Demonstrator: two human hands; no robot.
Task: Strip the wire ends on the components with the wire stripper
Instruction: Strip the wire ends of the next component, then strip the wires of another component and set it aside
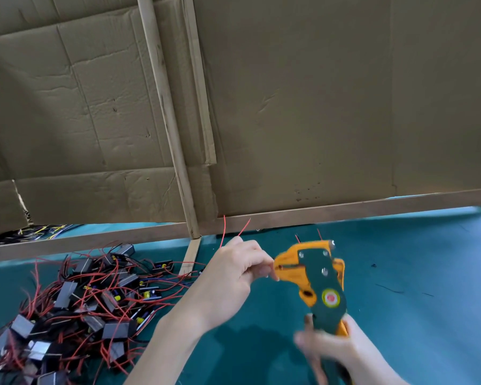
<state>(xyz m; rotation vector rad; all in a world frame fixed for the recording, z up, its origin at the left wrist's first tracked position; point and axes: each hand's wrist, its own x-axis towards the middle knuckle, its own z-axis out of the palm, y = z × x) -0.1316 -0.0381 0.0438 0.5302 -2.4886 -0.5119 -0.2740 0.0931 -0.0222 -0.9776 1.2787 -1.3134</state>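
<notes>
The left hand (239, 270) has its fingers curled, thumb and fingertips pinching thin red wires (244, 227) right at the mouth of the wire stripper (317, 282); the wire ends stick up above the knuckles. The right hand (336, 348), blurred, is wrapped around the stripper's handles and holds the orange-and-dark tool upright above the green table (414, 259). To the left lies a tangled pile of components (81, 301) with red and black leads. A few dark wire scraps (389, 288) lie to the right. Behind stands a cardboard wall (317, 107) with a wooden strip (165, 107).
</notes>
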